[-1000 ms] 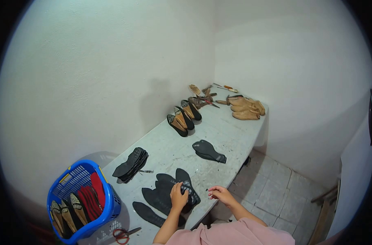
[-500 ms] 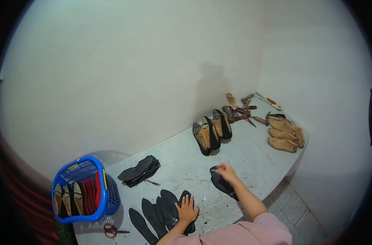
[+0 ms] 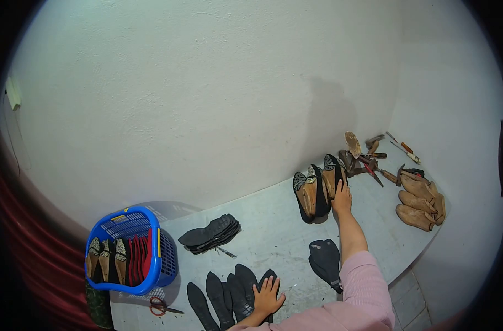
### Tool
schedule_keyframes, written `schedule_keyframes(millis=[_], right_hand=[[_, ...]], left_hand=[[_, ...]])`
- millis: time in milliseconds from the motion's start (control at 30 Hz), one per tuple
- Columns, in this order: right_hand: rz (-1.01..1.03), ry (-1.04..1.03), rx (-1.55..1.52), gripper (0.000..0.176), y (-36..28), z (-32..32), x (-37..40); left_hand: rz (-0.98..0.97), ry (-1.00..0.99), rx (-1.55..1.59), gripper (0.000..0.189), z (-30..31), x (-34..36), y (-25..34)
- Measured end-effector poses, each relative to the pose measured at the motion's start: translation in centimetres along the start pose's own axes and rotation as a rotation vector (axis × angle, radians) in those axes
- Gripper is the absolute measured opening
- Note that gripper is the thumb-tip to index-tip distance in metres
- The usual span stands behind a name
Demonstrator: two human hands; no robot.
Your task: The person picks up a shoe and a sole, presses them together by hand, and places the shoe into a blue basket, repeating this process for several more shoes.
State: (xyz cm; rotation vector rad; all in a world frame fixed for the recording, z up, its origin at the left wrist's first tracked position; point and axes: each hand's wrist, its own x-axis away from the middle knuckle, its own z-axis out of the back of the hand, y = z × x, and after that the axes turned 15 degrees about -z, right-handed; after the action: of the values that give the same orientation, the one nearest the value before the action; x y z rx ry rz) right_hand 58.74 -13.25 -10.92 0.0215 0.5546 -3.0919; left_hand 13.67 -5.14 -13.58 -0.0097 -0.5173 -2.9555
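My left hand [image 3: 269,295] lies flat with fingers spread on several black shoe soles [image 3: 239,287], fanned out at the front of the table. My right hand [image 3: 342,198] reaches out to the rightmost of three black shoes [image 3: 334,171] near the wall, its fingers stretched along that shoe's side. The shoes have patterned black-and-white toes and tan wooden lasts inside. Between my right forearm and the left hand's soles, more black soles [image 3: 324,262] lie overlapped. A stack of black soles [image 3: 210,234] rests farther back on the left.
A blue basket [image 3: 159,259] at the left holds lasted shoes and red pieces. Scissors [image 3: 164,307] lie in front of it. Hammers, pliers [image 3: 373,172] and other hand tools crowd the far right corner, beside several wooden lasts [image 3: 416,211]. The wall [image 3: 207,110] borders the table's back.
My right hand has left the overlapped soles and moved up and away to the rightmost shoe. My left hand stays on the fanned soles. The view has shifted left.
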Motion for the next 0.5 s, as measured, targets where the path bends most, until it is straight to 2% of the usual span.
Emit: schedule_keyframes(millis=[133, 233, 333, 367, 467, 500], right_hand=[[0.112, 0.060, -0.205, 0.085, 0.7, 0.1, 0.2], [0.142, 0.019, -0.306, 0.072, 0.5, 2.5, 0.7], [0.162, 0.007, -0.420, 0.068, 1.7, 3.6, 1.8], [0.204, 0.073, -0.534, 0.063, 2.3, 3.5, 2.5], [0.043, -0.027, -0.812, 0.057, 4.8, 4.7, 5.4], [0.034, 0.073, -0.870, 0.049, 5.7, 5.1, 7.0]], left_hand=[[-0.007, 0.028, 0.010, 0.068, 0.2, 0.0, 0.2], [-0.011, 0.046, 0.008, 0.068, 0.1, 0.0, 0.1], [-0.016, 0.060, -0.007, 0.067, -0.5, 0.2, 0.0], [-0.016, 0.063, -0.016, 0.068, -0.5, 0.2, 0.0], [-0.014, 0.064, -0.021, 0.068, -0.4, 0.3, 0.0], [-0.015, 0.060, -0.014, 0.068, -0.6, 0.3, -0.1]])
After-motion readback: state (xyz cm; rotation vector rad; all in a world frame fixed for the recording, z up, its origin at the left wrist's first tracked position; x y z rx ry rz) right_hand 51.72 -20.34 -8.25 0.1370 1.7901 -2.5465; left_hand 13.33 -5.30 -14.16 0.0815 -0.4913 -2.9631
